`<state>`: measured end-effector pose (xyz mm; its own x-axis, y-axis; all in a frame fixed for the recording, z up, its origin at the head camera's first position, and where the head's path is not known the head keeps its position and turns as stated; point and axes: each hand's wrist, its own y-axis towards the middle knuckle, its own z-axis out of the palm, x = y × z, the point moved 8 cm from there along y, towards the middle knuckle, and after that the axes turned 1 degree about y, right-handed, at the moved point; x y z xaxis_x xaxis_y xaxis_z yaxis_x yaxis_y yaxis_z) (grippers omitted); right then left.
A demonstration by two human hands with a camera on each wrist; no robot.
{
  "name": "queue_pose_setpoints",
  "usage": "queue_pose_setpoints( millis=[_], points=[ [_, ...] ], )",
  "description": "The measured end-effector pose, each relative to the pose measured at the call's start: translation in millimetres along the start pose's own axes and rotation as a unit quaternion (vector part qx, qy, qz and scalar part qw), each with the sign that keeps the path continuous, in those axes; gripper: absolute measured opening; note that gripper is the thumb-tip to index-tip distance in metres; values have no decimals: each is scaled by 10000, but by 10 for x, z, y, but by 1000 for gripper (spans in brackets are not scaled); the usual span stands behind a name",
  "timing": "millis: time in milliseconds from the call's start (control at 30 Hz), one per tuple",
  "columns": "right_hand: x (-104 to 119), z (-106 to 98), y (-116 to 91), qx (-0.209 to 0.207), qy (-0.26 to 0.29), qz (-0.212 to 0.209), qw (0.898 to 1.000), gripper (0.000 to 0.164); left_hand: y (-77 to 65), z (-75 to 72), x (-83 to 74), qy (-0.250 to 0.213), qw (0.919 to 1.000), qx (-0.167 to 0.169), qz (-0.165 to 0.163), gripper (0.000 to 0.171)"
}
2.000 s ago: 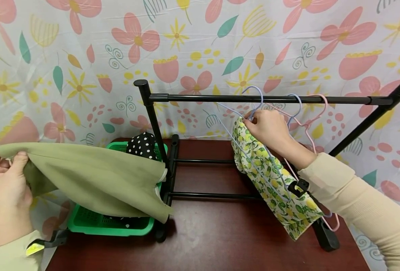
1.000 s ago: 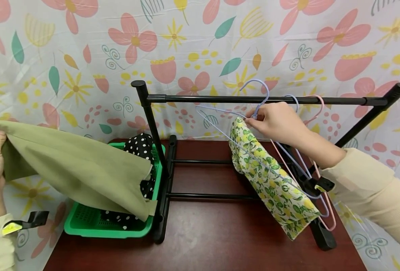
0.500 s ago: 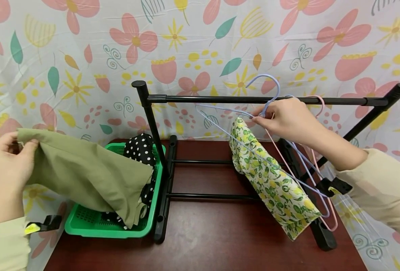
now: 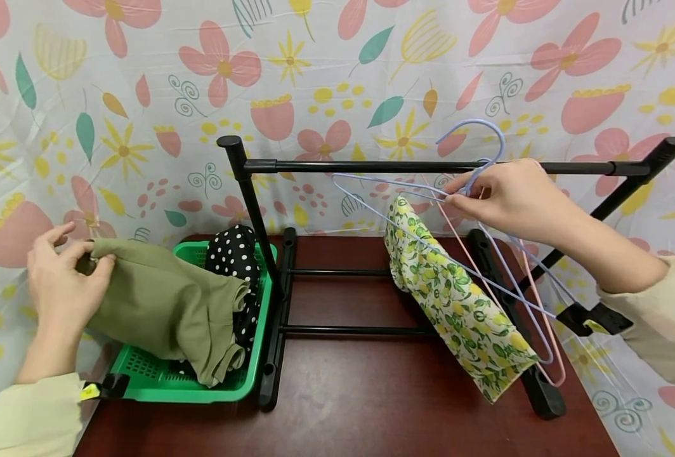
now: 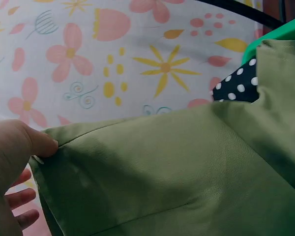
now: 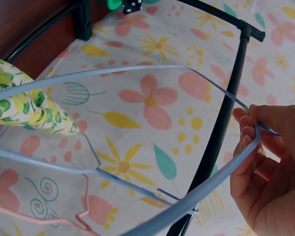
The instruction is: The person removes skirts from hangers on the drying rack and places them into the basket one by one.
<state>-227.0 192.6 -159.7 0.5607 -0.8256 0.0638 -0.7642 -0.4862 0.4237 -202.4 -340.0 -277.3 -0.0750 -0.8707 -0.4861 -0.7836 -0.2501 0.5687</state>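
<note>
A: L. hand [image 4: 66, 279] here, thumb over the edge of the olive-green cloth garment [image 4: 155, 304], pinching one end! The rest slumps across the green plastic basket [image 4: 195, 395]. Why so?

B: Prob. b/c the basket takes the weight, so one pinch is enough. R. hand [image 4: 514, 197] pinches the blue slim hanger [image 6: 187, 204] at its neck, just under the hook; I'd guess that leaves the hook free, up above the black metal rack's [image 4: 349, 167] rail. Can't tell if hook & rail touch.

A: And the white lemon-print cloth [image 4: 457, 304]?

B: Slanting below the rail, prob. on a hanger; can't tell which.

A: Count, quick!

B: 3 hangers: 2 blue, incl. the held one & a second blue hanger [image 6: 39, 163], + 1 pink slim hanger [image 6: 39, 216]. 1 olive garment, 1 lemon pc. Black-and-white polka-dot cloth [image 4: 229, 251] in the basket: 1 pc or 2, can't tell, olive covers it.

A: Rack?

B: 1, standing on the dark red-brown bench [image 4: 372, 400]: 1 top rail, 2 low crossbars. Baskets: 1.
</note>
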Motion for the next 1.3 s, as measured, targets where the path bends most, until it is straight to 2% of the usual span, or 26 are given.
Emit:
queue_pose_setpoints(
  millis=[167,300,500,667,733,967,1067,1167,1300],
  points=[
    [-29,-34,-63,-73,294,-163,9994,38,-98,190,-29,-106,9982,233,538,18],
    [-81,-62,-120,-63,285,-106,9995,38,-211,356,-10,121,9953,342,895,15],
    [-151,-108,-187,-87,219,-79,9997,38,-383,566,98,424,9925,795,826,21],
    [-203,-158,-230,-207,293,-171,9992,38,-531,739,157,394,9878,1382,595,30],
    [-231,-165,-245,-216,314,-156,9992,36,-576,798,172,350,9866,1519,490,33],
    [-359,-167,-314,-222,250,150,9993,42,-674,918,224,165,9891,1452,152,44],
    [-407,-182,-359,-260,179,254,9992,40,-710,937,230,141,9904,1375,78,56],
    [-437,-213,-402,-348,156,288,9989,28,-768,962,195,243,9908,1295,323,57],
    [-450,-251,-463,-465,161,220,9985,8,-884,1045,133,333,9872,1342,790,39]
  ],
)
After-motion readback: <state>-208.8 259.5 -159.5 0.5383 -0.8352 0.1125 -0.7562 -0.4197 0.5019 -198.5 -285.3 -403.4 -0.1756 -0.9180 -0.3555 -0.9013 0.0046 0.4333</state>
